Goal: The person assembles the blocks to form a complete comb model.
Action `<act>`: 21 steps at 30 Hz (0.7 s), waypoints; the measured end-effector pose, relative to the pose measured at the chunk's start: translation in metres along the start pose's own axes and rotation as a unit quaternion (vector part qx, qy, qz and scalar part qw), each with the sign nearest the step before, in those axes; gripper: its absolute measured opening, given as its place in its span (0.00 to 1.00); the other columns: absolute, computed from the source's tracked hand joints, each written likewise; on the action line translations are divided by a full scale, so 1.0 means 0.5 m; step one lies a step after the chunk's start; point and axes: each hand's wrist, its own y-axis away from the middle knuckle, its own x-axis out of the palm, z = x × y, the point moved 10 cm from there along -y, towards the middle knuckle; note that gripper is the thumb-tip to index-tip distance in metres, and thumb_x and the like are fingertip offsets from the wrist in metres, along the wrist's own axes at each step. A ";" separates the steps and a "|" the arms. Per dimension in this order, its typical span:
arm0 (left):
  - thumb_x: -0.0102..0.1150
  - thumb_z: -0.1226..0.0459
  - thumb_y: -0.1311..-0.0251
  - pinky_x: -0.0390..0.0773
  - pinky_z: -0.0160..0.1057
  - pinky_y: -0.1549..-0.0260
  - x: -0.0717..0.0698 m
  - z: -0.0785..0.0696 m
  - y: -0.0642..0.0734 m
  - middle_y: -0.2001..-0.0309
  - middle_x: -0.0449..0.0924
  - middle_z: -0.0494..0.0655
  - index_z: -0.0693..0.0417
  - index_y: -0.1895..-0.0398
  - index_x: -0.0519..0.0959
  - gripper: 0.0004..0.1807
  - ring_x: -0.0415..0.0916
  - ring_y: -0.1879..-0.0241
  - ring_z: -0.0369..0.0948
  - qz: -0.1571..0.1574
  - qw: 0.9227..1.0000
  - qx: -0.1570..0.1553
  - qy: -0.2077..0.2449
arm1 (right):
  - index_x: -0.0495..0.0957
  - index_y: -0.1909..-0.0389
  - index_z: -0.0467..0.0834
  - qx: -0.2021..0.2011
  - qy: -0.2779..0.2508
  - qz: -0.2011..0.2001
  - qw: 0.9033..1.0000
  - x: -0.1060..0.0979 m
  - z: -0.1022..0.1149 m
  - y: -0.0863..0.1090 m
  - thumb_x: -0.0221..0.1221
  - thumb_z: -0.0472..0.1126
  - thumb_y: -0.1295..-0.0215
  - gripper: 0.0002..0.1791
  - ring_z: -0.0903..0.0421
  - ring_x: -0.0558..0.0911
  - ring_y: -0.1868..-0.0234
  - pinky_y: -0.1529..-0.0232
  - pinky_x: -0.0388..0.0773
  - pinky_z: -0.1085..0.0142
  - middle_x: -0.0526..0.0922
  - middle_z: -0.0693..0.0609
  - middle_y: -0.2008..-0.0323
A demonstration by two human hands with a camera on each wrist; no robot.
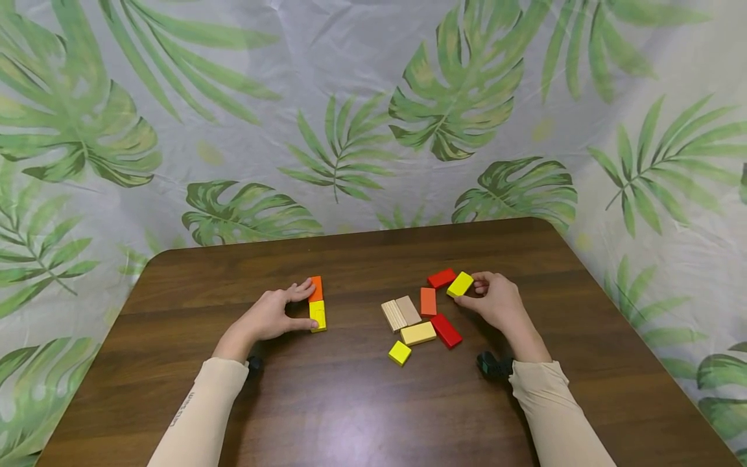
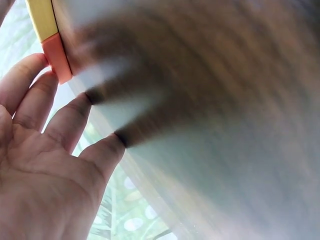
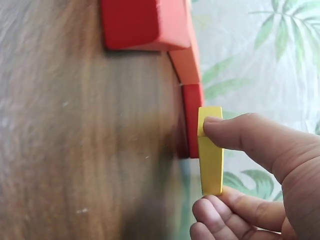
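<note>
At the left of the table in the head view, an orange block and a yellow block lie end to end in a line. My left hand rests beside them, fingertips at the orange block and thumb at the yellow one's near end. Its fingers look fairly straight in the left wrist view, two fingertips right at the orange block. On the right, my right hand pinches another yellow block between thumb and fingers. In the right wrist view this yellow block overlaps a red block behind it.
Between the hands lie loose blocks: two red blocks, one at the back and one nearer, an orange-red block, plain wooden pieces, a pale yellow block and a small yellow block. A leaf-patterned cloth hangs behind the table.
</note>
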 end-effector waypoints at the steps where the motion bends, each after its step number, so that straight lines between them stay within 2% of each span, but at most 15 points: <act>1: 0.74 0.45 0.35 0.58 0.69 0.21 0.000 0.000 0.000 0.16 0.58 0.49 0.51 0.17 0.65 0.48 0.53 0.16 0.60 -0.001 1.000 0.002 0.000 | 0.74 0.32 0.29 -0.002 -0.002 0.000 1.000 -0.001 0.003 0.000 0.73 0.50 0.34 0.39 0.38 0.82 0.44 0.40 0.84 0.46 0.83 0.32 0.44; 7: 0.72 0.48 0.32 0.58 0.69 0.21 -0.003 -0.004 0.001 0.16 0.58 0.50 0.52 0.17 0.65 0.45 0.53 0.16 0.60 -0.005 1.000 0.010 0.002 | 0.74 0.30 0.30 -0.008 -0.009 0.000 1.000 -0.010 0.021 0.005 0.73 0.51 0.33 0.40 0.39 0.82 0.44 0.40 0.84 0.47 0.83 0.33 0.43; 12: 0.72 0.47 0.32 0.57 0.69 0.20 0.001 0.000 -0.001 0.16 0.58 0.50 0.51 0.17 0.65 0.45 0.52 0.15 0.60 -0.004 1.000 0.005 0.003 | 0.74 0.30 0.31 -0.019 -0.017 -0.006 1.000 -0.017 0.039 0.012 0.72 0.51 0.33 0.39 0.40 0.82 0.43 0.40 0.85 0.47 0.84 0.34 0.43; 21: 0.72 0.48 0.32 0.56 0.70 0.21 0.002 0.004 0.002 0.16 0.58 0.50 0.50 0.17 0.65 0.44 0.52 0.15 0.61 -0.005 1.000 0.004 0.004 | 0.76 0.31 0.32 -0.051 -0.057 -0.019 0.997 -0.014 0.090 0.041 0.74 0.49 0.34 0.37 0.40 0.83 0.44 0.38 0.84 0.46 0.84 0.35 0.42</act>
